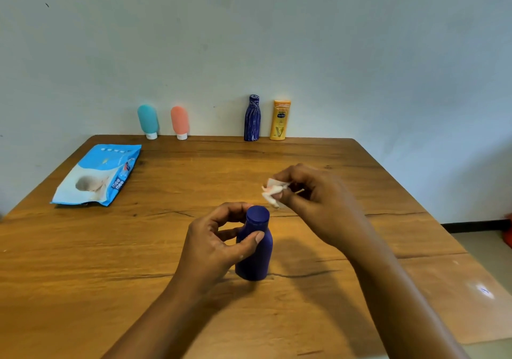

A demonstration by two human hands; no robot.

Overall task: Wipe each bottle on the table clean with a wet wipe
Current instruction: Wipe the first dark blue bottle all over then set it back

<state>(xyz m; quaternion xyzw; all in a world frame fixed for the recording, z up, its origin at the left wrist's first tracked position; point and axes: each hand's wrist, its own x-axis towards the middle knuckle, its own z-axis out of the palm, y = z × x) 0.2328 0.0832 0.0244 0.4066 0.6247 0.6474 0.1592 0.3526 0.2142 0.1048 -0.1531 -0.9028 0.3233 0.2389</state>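
Note:
A dark blue bottle [256,250] stands upright on the wooden table [110,247], near the middle. My left hand [216,245] holds it from the left, thumb across its shoulder and fingers curled behind the neck. My right hand [313,200] hovers just above and to the right of the cap, pinching a crumpled white wet wipe [273,189]. The wipe does not touch the bottle. Along the far edge by the wall stand a teal bottle [148,121], a pink bottle [180,122], a patterned blue bottle [252,118] and a yellow lotion bottle [280,120].
A light blue pack of wet wipes [97,175] lies flat at the table's far left. The pale wall rises right behind the far edge. The table's right edge drops to a tiled floor [484,245].

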